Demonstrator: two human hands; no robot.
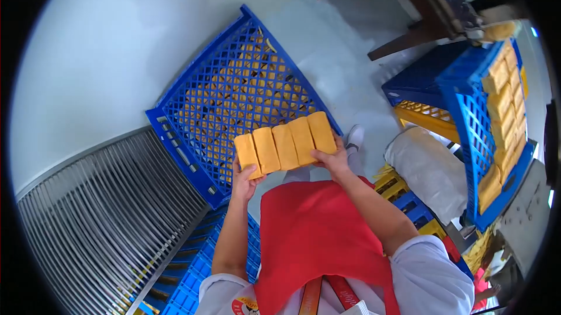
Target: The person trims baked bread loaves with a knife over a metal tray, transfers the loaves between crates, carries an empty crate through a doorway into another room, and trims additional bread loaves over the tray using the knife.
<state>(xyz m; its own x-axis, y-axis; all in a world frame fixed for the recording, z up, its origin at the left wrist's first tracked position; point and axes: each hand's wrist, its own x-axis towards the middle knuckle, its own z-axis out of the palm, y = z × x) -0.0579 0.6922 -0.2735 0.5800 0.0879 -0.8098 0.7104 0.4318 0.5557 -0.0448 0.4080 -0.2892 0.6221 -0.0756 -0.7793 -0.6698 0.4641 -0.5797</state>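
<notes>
Between my two hands is a row of several golden-brown bread loaves, pressed side by side in front of the red apron. My left hand grips the left end, its thumb on top and its fingers underneath. On the right end, my right hand clasps the last loaf in the same way. Below and beyond the loaves lies a blue lattice crate. Through its mesh, many more brown bread pieces show beneath.
To the left stands a rack of parallel metal bars. More blue crates are stacked at the lower left. On the right, another blue crate bears loaves, near a white sack. Wooden furniture legs stand at the upper right.
</notes>
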